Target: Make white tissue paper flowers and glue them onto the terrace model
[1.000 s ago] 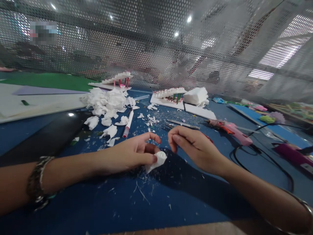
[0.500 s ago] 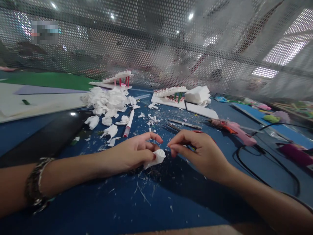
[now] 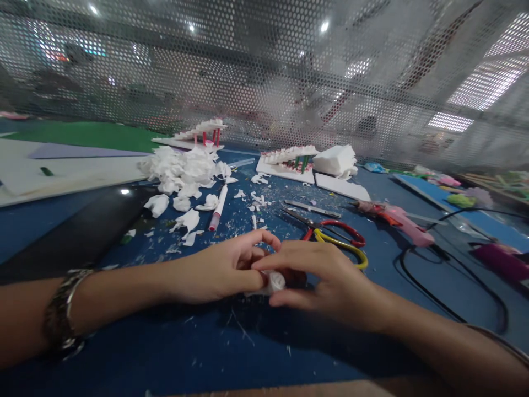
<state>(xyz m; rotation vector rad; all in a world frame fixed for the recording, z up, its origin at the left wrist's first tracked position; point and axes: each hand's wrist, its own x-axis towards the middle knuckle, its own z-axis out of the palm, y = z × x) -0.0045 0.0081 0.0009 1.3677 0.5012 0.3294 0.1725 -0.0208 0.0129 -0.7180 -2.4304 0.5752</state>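
Note:
My left hand [image 3: 225,269] pinches a small roll of white tissue paper [image 3: 276,282] between thumb and fingers, low over the blue table. The roll's coiled end faces right and looks like a rosette. From the right, my right hand [image 3: 326,278] curls around that end, its index finger over the top and its thumb below. Some of its fingers are hidden behind the roll. Scissors [image 3: 336,234] with red and yellow handles lie just beyond my right hand. A white marker [image 3: 219,208] with a red end lies beyond my left hand.
Crumpled white paper [image 3: 182,168] is heaped at the back left, with scraps scattered nearby. Two stair models [image 3: 285,165] stand at the back. A craft knife [image 3: 313,209], a pink glue gun [image 3: 399,220] and its black cord [image 3: 417,284] lie right. A perforated screen [image 3: 256,82] rises behind.
My right hand has moved left and down and closed around the end of the paper roll. This uncovers the scissors' handles. My left hand has shifted slightly down, still holding the roll.

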